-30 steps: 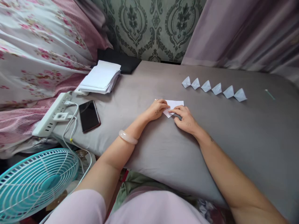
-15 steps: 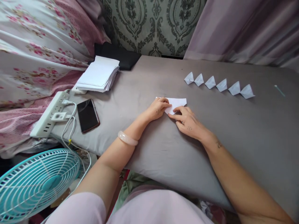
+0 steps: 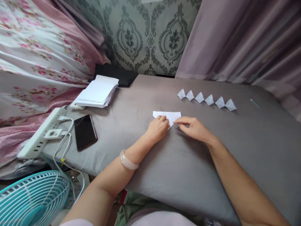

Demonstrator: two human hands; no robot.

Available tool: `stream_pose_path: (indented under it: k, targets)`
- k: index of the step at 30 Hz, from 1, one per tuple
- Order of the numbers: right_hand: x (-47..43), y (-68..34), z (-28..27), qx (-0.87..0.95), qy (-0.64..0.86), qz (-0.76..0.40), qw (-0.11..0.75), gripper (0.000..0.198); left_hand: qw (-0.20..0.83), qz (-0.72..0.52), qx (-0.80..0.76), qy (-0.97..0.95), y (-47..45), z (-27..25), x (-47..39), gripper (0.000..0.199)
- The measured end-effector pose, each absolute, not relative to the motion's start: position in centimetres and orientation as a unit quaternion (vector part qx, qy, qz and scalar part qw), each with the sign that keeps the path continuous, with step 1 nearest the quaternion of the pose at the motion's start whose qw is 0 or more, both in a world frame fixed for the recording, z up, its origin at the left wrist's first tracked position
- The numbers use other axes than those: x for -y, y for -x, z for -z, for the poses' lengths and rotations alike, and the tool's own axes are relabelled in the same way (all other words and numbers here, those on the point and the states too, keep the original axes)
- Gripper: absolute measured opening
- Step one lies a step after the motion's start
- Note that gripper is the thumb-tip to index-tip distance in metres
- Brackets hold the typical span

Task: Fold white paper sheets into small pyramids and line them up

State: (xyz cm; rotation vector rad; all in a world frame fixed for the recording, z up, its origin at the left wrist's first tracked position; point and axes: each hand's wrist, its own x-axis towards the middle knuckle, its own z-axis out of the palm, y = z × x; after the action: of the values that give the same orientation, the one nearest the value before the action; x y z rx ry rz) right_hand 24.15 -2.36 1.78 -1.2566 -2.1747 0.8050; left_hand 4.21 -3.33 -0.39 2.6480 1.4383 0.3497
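Note:
A small sheet of white paper (image 3: 172,116) lies on the grey-covered surface. Its top edge is straight and its lower sides slant down to a point. My left hand (image 3: 158,128) has its fingers curled on the paper's left half, pressing it down and hiding part of it. With thumb and index finger close together, my right hand (image 3: 191,127) grips the paper's slanted right edge near the lower point. Farther back to the right, several folded white paper pieces (image 3: 208,99) stand in a slanting row.
At the left are a stack of white paper (image 3: 97,91), a black folded item (image 3: 121,75), a phone (image 3: 85,132) and a white power strip (image 3: 42,135) with cables. A blue fan (image 3: 35,201) stands at the lower left. A thin stick (image 3: 255,103) lies far right.
The camera view has tilted up, so things sit lower in the picture. My right hand's fingers have drawn together at the paper's edge; my left fingers are more curled.

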Motion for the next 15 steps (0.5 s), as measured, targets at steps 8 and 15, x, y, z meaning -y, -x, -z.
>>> stream_pose_path:
  k: [8, 15]
  targets:
    - [-2.8, -22.9, -0.3, 0.82, 0.5, -0.159, 0.228, 0.034, 0.055, -0.1, -0.505, -0.856, -4.8, 0.0, 4.2, 0.023]
    - [-3.1, -24.8, 1.6, 0.804, 0.517, -0.22, 0.194, 0.038, 0.079, -0.113, -0.517, -0.845, -4.5, 0.2, 4.3, 0.025]
